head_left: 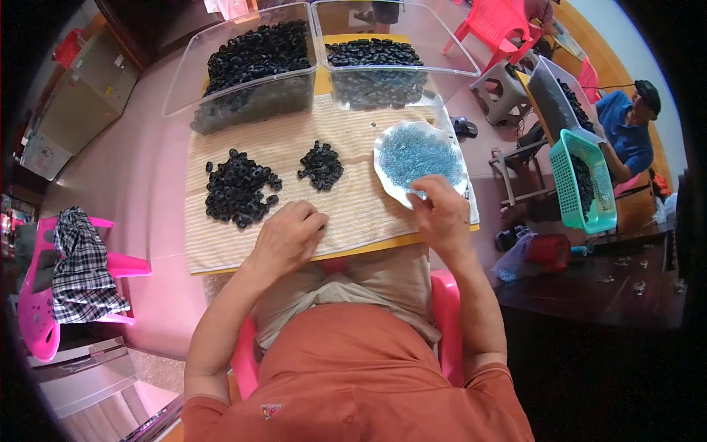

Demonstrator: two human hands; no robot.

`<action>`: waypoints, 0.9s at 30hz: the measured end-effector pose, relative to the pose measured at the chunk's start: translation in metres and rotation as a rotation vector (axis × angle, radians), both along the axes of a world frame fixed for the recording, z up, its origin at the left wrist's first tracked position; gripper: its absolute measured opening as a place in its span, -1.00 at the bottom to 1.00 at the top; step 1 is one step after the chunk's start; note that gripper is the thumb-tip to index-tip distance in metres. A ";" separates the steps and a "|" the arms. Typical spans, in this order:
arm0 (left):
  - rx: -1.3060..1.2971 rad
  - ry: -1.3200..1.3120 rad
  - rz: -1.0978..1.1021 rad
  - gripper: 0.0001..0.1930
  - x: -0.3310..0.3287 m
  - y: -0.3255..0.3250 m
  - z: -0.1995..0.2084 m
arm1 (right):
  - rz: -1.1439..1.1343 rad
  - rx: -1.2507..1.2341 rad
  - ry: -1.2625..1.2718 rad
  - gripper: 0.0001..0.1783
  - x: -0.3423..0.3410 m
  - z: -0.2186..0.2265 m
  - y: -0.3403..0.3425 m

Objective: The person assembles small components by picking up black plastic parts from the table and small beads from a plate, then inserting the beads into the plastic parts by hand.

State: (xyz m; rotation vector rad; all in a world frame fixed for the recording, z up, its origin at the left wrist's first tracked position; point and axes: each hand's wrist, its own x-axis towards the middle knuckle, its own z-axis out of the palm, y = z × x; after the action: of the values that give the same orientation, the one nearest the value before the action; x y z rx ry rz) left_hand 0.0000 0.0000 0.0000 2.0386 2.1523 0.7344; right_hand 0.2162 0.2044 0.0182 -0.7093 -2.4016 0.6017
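Observation:
My left hand [289, 234] rests at the near edge of the striped cloth [361, 221], fingers curled together; a dark bit shows at its fingertips, too small to name. Over the near rim of a white wavy-edged plate [381, 163], my right hand [443, 214] has thumb and forefinger pinched; what they hold is hidden. Many tiny clear-blue pieces [420, 153] fill the plate. A larger pile of small black parts [239, 188] lies beyond my left hand. Between that pile and the plate sits a smaller pile of black parts [321, 166].
Two clear plastic bins [315, 44] of black parts stand at the table's far side. To the right, a person in a blue shirt [617, 121] sits by a green basket [565, 184]. A pink chair [46, 295] with a checked cloth [82, 269] is at the left.

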 end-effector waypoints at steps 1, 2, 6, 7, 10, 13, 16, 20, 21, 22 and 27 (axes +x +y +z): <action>0.017 -0.070 0.021 -0.79 0.003 0.000 0.000 | -0.057 0.057 -0.030 -0.76 0.003 0.001 0.006; 0.034 -0.139 0.041 -0.79 0.007 0.001 0.000 | -0.093 0.114 -0.079 -0.80 0.004 0.004 0.011; 0.102 -0.269 0.077 -0.80 0.019 -0.001 -0.002 | -0.093 0.186 -0.206 -0.81 0.004 0.006 0.021; 0.140 -0.299 0.082 -0.81 0.022 0.000 -0.003 | -0.091 0.166 -0.290 -0.82 0.003 0.006 0.024; 0.185 -0.388 0.095 -0.82 0.028 0.000 -0.006 | -0.091 0.151 -0.412 -0.81 -0.004 0.007 0.024; 0.216 -0.483 0.101 -0.83 0.030 0.000 -0.009 | -0.082 0.156 -0.436 -0.82 -0.004 0.004 0.027; 0.233 -0.553 0.106 -0.83 0.033 0.001 -0.005 | -0.066 0.174 -0.414 -0.86 -0.003 -0.001 0.029; 0.225 -0.679 0.174 -0.85 0.035 0.000 -0.011 | -0.043 0.204 -0.389 -0.89 -0.001 -0.007 0.033; 0.226 -0.680 0.174 -0.85 0.035 0.000 -0.012 | -0.043 0.205 -0.390 -0.89 -0.001 -0.008 0.033; 0.219 -0.726 0.177 -0.86 0.035 0.000 -0.013 | -0.035 0.201 -0.362 -0.90 0.000 -0.008 0.033; 0.190 -0.838 0.179 -0.85 0.037 -0.001 -0.015 | -0.006 0.135 -0.215 -0.91 0.002 -0.007 0.034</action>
State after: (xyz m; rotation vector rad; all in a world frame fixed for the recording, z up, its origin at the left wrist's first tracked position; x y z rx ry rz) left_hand 0.0366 -0.0011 -0.0154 1.2274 1.7900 1.5211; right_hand 0.2187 0.2380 0.0110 -0.7552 -2.6071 0.3730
